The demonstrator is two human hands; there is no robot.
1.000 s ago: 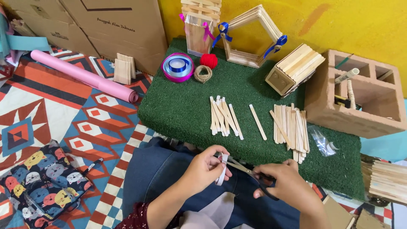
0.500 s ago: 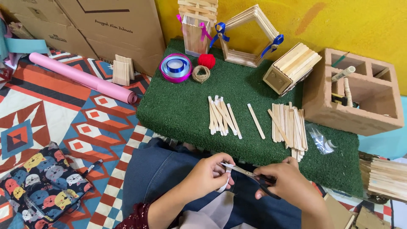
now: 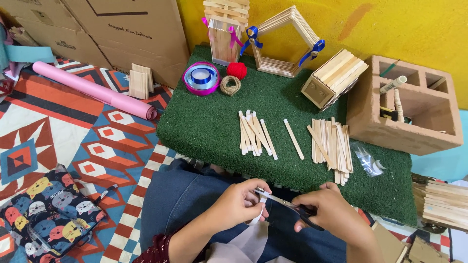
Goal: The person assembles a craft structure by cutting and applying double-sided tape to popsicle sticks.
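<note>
White ribbon (image 3: 258,213), pinched in the left hand (image 3: 239,204), could slip (it hangs slack) from the scissors (image 3: 287,207) gripped by the right hand (image 3: 329,214).

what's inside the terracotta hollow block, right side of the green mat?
The terracotta hollow block holds a white tube, an upright pale stick and a yellow-black tool. Compartment depths and bottoms are shadowed, hidden.
</note>
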